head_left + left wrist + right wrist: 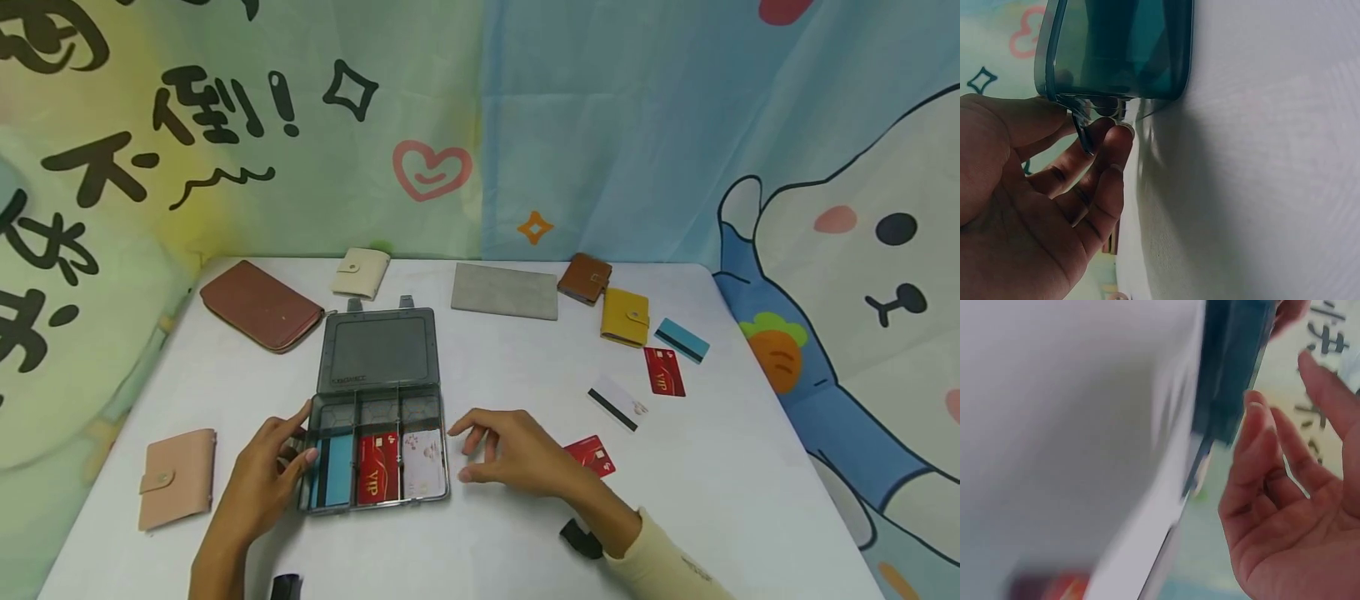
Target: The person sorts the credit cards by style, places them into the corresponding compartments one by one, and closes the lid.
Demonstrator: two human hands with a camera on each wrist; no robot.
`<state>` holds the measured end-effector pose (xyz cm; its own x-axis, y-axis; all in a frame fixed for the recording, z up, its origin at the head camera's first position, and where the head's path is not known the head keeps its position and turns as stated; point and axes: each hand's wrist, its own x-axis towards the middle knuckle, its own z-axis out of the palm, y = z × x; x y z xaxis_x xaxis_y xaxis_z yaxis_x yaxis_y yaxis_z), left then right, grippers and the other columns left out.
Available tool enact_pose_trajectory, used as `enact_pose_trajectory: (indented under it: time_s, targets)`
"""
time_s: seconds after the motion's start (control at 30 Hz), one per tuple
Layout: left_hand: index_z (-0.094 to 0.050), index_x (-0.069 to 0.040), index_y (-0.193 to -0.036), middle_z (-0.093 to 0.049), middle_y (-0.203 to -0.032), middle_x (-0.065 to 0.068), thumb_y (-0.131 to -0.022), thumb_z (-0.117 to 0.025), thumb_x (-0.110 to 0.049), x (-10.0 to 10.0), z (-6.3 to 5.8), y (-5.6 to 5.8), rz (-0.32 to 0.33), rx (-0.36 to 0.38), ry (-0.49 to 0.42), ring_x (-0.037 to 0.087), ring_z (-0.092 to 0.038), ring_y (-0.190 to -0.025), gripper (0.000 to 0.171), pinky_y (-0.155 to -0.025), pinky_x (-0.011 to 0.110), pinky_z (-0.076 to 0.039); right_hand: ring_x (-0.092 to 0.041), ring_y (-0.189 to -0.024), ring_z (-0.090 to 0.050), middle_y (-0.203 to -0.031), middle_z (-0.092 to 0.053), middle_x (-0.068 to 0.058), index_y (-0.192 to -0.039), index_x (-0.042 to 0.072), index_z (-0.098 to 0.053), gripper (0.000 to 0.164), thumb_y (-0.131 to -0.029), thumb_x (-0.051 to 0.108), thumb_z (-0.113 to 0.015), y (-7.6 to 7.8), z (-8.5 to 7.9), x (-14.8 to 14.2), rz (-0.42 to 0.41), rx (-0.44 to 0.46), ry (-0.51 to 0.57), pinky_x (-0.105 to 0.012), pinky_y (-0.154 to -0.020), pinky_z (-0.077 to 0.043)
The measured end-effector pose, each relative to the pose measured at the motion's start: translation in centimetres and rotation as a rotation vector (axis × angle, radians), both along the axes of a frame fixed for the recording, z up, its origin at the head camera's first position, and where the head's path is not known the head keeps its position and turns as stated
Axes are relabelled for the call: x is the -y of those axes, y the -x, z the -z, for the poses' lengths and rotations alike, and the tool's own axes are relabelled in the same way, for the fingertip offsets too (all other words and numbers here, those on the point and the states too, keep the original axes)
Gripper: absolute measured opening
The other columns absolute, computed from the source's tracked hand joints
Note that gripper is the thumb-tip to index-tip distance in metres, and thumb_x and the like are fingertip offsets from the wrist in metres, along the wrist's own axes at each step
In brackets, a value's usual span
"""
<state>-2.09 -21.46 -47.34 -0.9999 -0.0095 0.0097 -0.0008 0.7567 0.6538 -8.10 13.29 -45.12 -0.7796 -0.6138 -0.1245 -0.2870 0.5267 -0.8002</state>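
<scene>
A dark translucent plastic storage box [384, 350] lies with its lid flipped back on the white table. Along its front row sit a blue card [340, 471], a red VIP card [378, 468] and a white card [423, 467], each in its own compartment. My left hand [262, 475] grips the box's left edge; the left wrist view has the thumb on the upper edge and curled fingers against the side. Beside the right edge is my right hand [517, 454], fingers loosely bent, holding nothing. In the right wrist view a small gap separates it from the box [1229, 369].
Loose cards lie at right: red [592, 456], white [617, 402], another red [664, 372] and blue [682, 340]. Behind are a brown wallet [262, 306], cream wallet [361, 272], grey wallet [504, 291], small brown wallet [584, 278] and yellow wallet [625, 317]. A pink wallet [177, 479] lies left.
</scene>
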Motion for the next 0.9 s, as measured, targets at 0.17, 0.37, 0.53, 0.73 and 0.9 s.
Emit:
enact_pose_trajectory:
  time_s: [0.17,0.37,0.53,0.73,0.9]
  targets:
    - [-0.039,-0.016,-0.154,-0.056,-0.111,0.011,-0.091,-0.071,-0.007,0.0,0.0,0.0,0.003,0.001,0.006,0.02,-0.061,-0.085,0.071,-0.069,0.026,-0.053,-0.016,-0.079,-0.059,-0.098,-0.068,0.006,-0.12,0.023,-0.068,0.05,-0.075,0.027,-0.088,-0.9,0.5,-4.8,0.082,-0.033,-0.116,-0.023,-0.069,-0.049]
    - [-0.039,-0.016,-0.154,-0.057,-0.111,0.011,-0.091,-0.071,-0.007,0.0,-0.1,0.0,0.007,-0.014,0.009,0.02,-0.061,-0.084,0.072,-0.07,0.027,-0.052,-0.013,-0.094,-0.056,-0.104,-0.061,0.009,-0.116,0.03,-0.066,0.054,-0.069,0.034,-0.092,-1.3,0.9,-9.0,0.211,-0.115,-0.318,-0.029,-0.081,-0.05]
    - [-0.039,-0.017,-0.154,-0.057,-0.111,0.011,-0.091,-0.071,-0.008,0.0,-0.1,0.0,0.004,0.005,0.01,0.02,-0.061,-0.086,0.072,-0.07,0.026,-0.053,-0.017,-0.104,-0.056,-0.105,-0.056,0.004,-0.112,0.028,-0.065,0.055,-0.065,0.029,-0.094,-1.2,1.2,-10.7,0.253,-0.103,-0.415,-0.04,-0.087,-0.056]
    - [-0.038,-0.018,-0.155,-0.056,-0.11,0.01,-0.091,-0.071,-0.008,0.0,0.0,0.1,0.001,0.012,0.01,0.02,-0.061,-0.086,0.072,-0.07,0.026,-0.053,-0.016,-0.097,-0.055,-0.099,-0.053,0.002,-0.097,0.024,-0.063,0.047,-0.063,0.026,-0.095,-0.9,1.6,-10.6,0.238,-0.107,-0.422,-0.036,-0.084,-0.057]
    - [-0.038,-0.018,-0.155,-0.056,-0.111,0.01,-0.091,-0.071,-0.008,0.1,0.0,0.1,-0.004,0.014,0.019,0.02,-0.061,-0.086,0.072,-0.071,0.027,-0.053,-0.012,-0.091,-0.054,-0.09,-0.056,0.008,-0.089,0.024,-0.059,0.041,-0.067,0.025,-0.093,-0.5,1.7,-9.7,0.235,-0.113,-0.397,-0.034,-0.082,-0.052]
